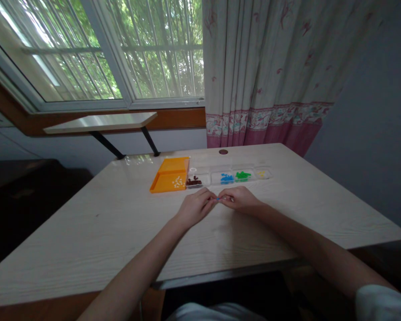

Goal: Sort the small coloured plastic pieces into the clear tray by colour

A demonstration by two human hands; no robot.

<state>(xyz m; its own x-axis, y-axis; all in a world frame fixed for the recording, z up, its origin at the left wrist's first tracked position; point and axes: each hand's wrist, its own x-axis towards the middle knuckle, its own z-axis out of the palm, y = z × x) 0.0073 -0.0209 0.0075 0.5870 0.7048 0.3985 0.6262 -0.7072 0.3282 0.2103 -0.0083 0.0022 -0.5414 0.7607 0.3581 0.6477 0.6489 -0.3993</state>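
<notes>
My left hand (195,207) and my right hand (240,199) meet above the front middle of the desk, fingertips pinched together. Between the fingertips shows a tiny blue piece (218,199); its exact shape is too small to make out. Just beyond my hands stands a row of clear plastic trays. They hold dark brown pieces (194,181), blue pieces (226,179), green pieces (243,175) and a few yellow pieces (261,173). To the left lies an open orange case (167,177) with small white pieces (178,182) in its near right part.
The light wooden desk (120,232) has a round brown cable cover (223,152) near its back edge. A raised shelf (103,123) on black legs stands at the back left. Behind are a barred window and a long curtain (247,89).
</notes>
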